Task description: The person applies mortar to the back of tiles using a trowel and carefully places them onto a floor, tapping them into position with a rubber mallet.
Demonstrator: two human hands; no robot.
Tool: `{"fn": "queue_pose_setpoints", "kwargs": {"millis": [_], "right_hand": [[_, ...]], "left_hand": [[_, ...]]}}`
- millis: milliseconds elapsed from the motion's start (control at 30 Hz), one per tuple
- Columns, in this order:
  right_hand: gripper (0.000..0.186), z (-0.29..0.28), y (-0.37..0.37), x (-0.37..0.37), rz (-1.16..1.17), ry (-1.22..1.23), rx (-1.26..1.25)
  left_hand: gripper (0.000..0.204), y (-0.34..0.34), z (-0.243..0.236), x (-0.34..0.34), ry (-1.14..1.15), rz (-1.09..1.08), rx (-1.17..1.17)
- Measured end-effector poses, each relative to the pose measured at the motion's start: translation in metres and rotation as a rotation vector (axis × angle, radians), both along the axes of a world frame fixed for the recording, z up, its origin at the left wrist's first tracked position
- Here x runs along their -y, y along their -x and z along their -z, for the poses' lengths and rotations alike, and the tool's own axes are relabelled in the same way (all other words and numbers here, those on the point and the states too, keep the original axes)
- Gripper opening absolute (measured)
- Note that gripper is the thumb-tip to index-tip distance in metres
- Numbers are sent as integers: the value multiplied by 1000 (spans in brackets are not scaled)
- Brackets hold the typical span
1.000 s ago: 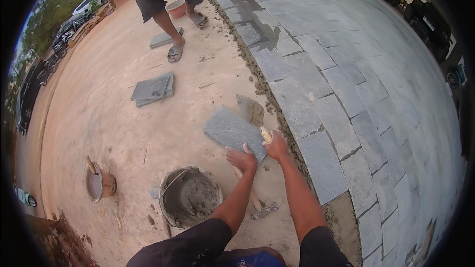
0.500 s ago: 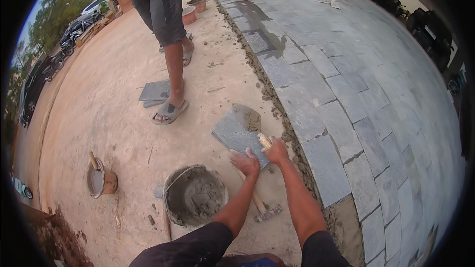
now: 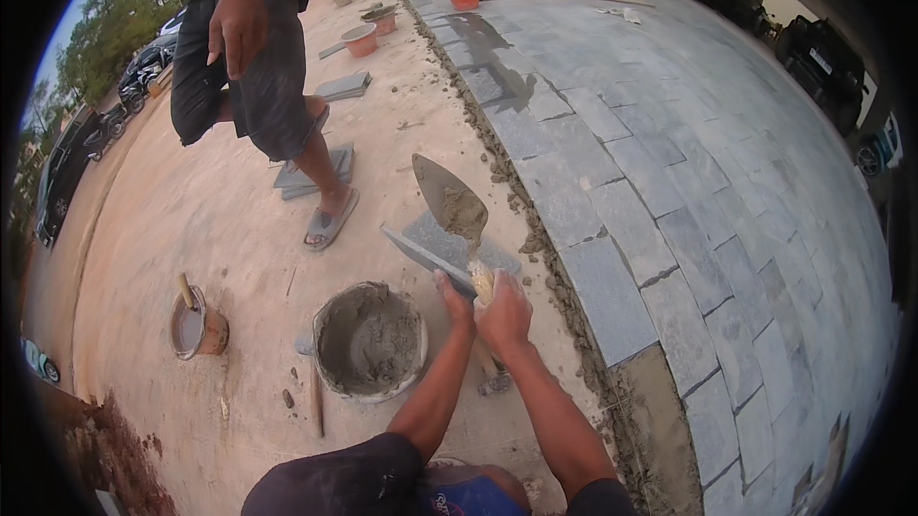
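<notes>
My right hand (image 3: 505,315) grips the handle of a pointed trowel (image 3: 448,198), its blade raised and smeared with grey mortar. My left hand (image 3: 455,298) holds the near edge of a grey paving slab (image 3: 442,244), tipped up on its edge on the sandy ground. Just left of my hands stands a round bucket of wet mortar (image 3: 370,339). The slab lies beside the rough mortar edge of the laid grey pavement (image 3: 612,296).
A person in dark shorts and sandals (image 3: 258,86) walks close by on the left, one foot (image 3: 330,219) near stacked slabs (image 3: 316,172). A small tin with a brush (image 3: 196,325) sits left. A hammer (image 3: 492,377) lies under my forearm. Orange tubs (image 3: 363,38) stand farther off.
The slab has been tipped up from flat onto its edge, and the trowel has risen above it. The other person has walked nearer, toward me.
</notes>
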State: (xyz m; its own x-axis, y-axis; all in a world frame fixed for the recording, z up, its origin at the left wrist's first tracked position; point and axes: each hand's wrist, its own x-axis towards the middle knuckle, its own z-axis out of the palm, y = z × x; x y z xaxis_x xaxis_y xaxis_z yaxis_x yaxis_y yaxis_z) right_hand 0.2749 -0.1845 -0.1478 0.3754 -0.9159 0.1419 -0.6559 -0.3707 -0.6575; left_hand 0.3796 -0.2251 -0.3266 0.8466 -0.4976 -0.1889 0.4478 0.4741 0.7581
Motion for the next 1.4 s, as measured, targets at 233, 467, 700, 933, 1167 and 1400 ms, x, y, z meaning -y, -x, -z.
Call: {"fn": "queue_pose_setpoints", "kwargs": {"millis": [233, 467, 700, 933, 1167, 1400], "right_hand": [[41, -58, 94, -73, -149, -127, 105], [46, -141, 199, -93, -136, 2, 334], [44, -184, 258, -110, -139, -24, 510], [46, -187, 264, -146, -156, -2, 399], [47, -170, 212, -152, -205, -5, 102], [47, -125, 114, -151, -305, -82, -253]], "left_hand": [[59, 46, -92, -62, 499, 590, -373], [66, 22, -169, -116, 533, 1085, -237], [71, 70, -292, -248, 386, 822, 71], [73, 26, -291, -315, 431, 804, 105], [73, -38, -245, -334, 391, 743, 50], [77, -112, -192, -349, 504, 756, -135]]}}
